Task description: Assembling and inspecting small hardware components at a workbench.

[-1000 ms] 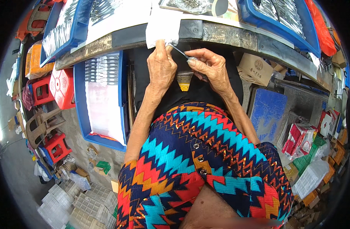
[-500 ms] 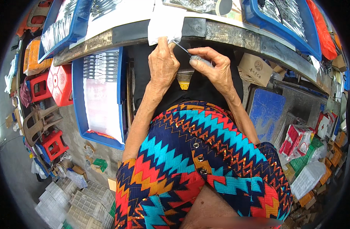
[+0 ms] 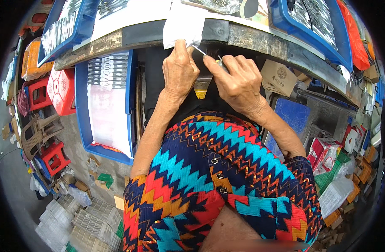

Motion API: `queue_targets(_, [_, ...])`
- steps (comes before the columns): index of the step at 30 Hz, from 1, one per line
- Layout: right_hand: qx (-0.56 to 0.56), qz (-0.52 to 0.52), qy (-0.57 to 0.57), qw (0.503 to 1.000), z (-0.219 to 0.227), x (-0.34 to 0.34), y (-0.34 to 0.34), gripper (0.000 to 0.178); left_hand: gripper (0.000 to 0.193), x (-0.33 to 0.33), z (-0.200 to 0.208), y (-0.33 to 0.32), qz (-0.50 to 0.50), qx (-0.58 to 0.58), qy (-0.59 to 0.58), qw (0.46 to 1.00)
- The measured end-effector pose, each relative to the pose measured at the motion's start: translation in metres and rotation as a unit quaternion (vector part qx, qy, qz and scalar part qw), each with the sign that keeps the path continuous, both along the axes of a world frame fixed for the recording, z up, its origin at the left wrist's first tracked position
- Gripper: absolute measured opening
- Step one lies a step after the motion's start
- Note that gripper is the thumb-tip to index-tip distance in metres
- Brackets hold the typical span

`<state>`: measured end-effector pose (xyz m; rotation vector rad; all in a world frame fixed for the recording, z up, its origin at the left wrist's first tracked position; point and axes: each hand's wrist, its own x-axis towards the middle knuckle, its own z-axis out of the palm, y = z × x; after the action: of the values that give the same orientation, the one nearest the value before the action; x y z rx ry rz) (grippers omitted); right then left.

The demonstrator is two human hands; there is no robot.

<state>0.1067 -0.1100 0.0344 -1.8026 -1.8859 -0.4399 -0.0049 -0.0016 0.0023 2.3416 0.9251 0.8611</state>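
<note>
Pinched by the left hand (image 3: 180,75), the white cloth (image 3: 184,26) should be kept snug at the thin metal rod (image 3: 199,50); the right hand's (image 3: 239,80) hold cannot be told

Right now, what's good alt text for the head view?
A person's left hand pinches the lower end of a white cloth-like piece draped over the edge of a worn workbench; a thin rod runs from there toward the right hand. Blue trays of slender pieces stand on the bench, with another blue tray below.
</note>
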Motion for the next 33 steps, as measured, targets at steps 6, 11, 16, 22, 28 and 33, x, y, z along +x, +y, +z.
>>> queue_targets(6, [-0.036,0.028,0.248,0.968,-0.006,-0.001,0.002,0.033,0.013,0.001,0.002,0.001,-0.005,-0.012,-0.003,1.000])
queue_targets(11, [-0.035,0.036,0.408,0.911,-0.005,0.001,0.007,0.029,0.011,0.002,-0.002,0.002,-0.003,0.001,-0.004,1.000])
queue_targets(16, [-0.098,-0.008,0.624,0.775,0.004,0.000,0.007,0.027,0.010,0.002,-0.003,0.003,-0.007,0.013,0.000,1.000])
queue_targets(22, [-0.179,-0.047,0.861,0.473,0.008,0.008,0.006,0.035,0.015,0.003,-0.002,0.004,-0.001,0.041,0.043,0.998])
queue_targets(28, [-0.148,0.010,0.962,0.228,-0.005,0.010,0.005,0.034,0.014,0.003,-0.001,0.002,0.018,0.058,0.037,0.997])
queue_targets(33, [-0.146,-0.010,0.834,0.532,-0.006,0.001,0.002,0.030,0.011,0.001,-0.002,0.001,0.005,0.007,0.006,1.000])
